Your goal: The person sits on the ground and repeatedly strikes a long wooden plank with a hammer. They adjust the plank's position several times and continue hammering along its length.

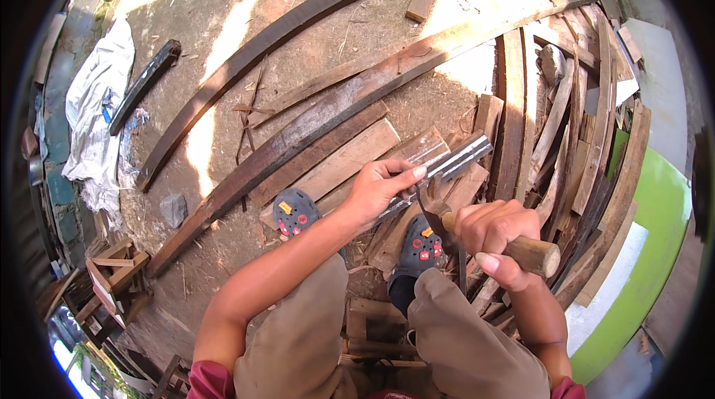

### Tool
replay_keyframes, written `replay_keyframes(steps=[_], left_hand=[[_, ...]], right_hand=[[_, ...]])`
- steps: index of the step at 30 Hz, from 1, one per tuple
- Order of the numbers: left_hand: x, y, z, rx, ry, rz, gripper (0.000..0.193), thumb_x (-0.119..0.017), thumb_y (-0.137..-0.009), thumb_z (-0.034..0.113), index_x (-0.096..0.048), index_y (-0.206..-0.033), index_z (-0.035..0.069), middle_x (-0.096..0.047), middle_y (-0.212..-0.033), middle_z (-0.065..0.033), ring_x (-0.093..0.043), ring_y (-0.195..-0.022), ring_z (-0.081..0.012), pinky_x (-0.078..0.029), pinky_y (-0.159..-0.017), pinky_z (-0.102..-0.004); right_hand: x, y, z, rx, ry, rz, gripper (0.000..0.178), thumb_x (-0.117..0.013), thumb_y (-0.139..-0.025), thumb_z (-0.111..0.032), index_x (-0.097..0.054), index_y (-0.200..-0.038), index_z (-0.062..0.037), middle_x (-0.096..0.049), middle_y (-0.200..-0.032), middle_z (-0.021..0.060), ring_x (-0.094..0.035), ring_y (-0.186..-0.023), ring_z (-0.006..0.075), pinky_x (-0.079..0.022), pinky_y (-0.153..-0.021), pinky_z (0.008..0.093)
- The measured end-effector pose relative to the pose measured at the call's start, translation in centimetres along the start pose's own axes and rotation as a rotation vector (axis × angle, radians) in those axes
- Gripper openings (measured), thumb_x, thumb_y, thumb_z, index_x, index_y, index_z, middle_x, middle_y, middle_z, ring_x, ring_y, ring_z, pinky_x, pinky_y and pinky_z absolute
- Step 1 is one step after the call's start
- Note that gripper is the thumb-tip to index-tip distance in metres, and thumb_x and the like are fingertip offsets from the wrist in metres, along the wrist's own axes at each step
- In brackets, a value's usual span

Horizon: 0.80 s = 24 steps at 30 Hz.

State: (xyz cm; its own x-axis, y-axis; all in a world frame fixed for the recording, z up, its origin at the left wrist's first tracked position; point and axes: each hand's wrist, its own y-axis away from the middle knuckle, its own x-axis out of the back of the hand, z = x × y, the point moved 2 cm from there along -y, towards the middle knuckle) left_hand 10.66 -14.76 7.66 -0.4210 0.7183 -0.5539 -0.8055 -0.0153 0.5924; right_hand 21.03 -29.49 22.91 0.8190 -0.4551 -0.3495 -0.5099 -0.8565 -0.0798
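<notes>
One hand, the right hand [491, 232], wraps its grip round a tool's wooden handle [538, 254], seemingly to control the dark blade [430, 213] beside a striped bar [465, 158]. The left hand [381, 189] pinches that bar with its grip, thumb uppermost, presumably to steady it between the shoes [422, 245]. Wood offcuts [465, 185] lie beneath, perhaps as support; whether they touch is unclear. Beyond, a long beam [320, 119] crosses the ground [320, 47].

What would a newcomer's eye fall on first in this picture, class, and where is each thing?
Probably the right hand, its fingers wrapped around a wooden-handled bladed tool just right of centre. Beside it, the left hand holds a striped strip near the middle of the picture. The bright green panel also stands out, far to the right.
</notes>
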Motion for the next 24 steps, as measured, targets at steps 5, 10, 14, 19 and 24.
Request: replay_keyframes(steps=[5, 10, 14, 19, 24], left_hand=[[4.6, -2.8, 5.3, -0.209, -0.287, 0.191, 0.039, -0.065, -0.100, 0.035, -0.070, -0.111, -0.002, -0.070, -0.092, -0.0071, -0.065, -0.086, -0.0190, -0.051, -0.081, -0.0339], [11.4, -6.2, 9.2, -0.684, -1.449, 0.578, 0.066, -0.060, -0.099, 0.046, -0.051, -0.138, -0.006, -0.058, -0.131, -0.0262, -0.054, -0.126, -0.0388, -0.041, -0.107, -0.0464], [14.9, -8.1, 7.1, -0.439, -1.672, 0.461, 0.069, -0.059, -0.099, 0.050, -0.051, -0.139, -0.006, -0.054, -0.139, -0.0286, -0.051, -0.132, -0.0401, -0.041, -0.109, -0.0469], [15.2, -8.6, 6.8, -0.353, -1.477, 0.426, 0.069, -0.067, -0.093, 0.050, -0.053, -0.128, -0.009, -0.062, -0.125, -0.0301, -0.060, -0.120, -0.0418, -0.047, -0.100, -0.0482], [13.3, -8.2, 8.2, -0.147, -1.396, 0.419, 0.070, -0.076, -0.087, 0.049, -0.051, -0.119, -0.008, -0.065, -0.114, -0.0326, -0.064, -0.110, -0.0449, -0.050, -0.095, -0.0501]], right_hand=[[-0.3, 0.5, 2.8, -0.086, 0.100, -0.103, 0.028, -0.065, -0.075, 0.005, -0.046, -0.058, -0.0062, -0.046, -0.052, 0.0041, -0.044, -0.046, 0.0213, -0.036, -0.050, 0.0340], [-0.7, -0.3, 3.2, -0.103, 0.137, -0.149, 0.029, -0.066, -0.076, 0.007, -0.048, -0.059, -0.0063, -0.049, -0.055, 0.0046, -0.048, -0.049, 0.0226, -0.038, -0.052, 0.0344], [-0.2, -0.4, 3.6, -0.089, 0.223, -0.143, 0.030, -0.067, -0.076, 0.007, -0.046, -0.059, -0.0065, -0.049, -0.055, 0.0053, -0.049, -0.049, 0.0236, -0.038, -0.053, 0.0348], [0.9, 0.2, 3.9, -0.107, 0.282, -0.118, 0.030, -0.067, -0.077, 0.006, -0.045, -0.059, -0.0064, -0.048, -0.054, 0.0051, -0.046, -0.048, 0.0231, -0.037, -0.052, 0.0346], [1.5, 1.2, 4.4, -0.154, 0.258, -0.071, 0.030, -0.067, -0.077, 0.005, -0.046, -0.059, -0.0066, -0.048, -0.054, 0.0040, -0.044, -0.048, 0.0205, -0.035, -0.050, 0.0337]])
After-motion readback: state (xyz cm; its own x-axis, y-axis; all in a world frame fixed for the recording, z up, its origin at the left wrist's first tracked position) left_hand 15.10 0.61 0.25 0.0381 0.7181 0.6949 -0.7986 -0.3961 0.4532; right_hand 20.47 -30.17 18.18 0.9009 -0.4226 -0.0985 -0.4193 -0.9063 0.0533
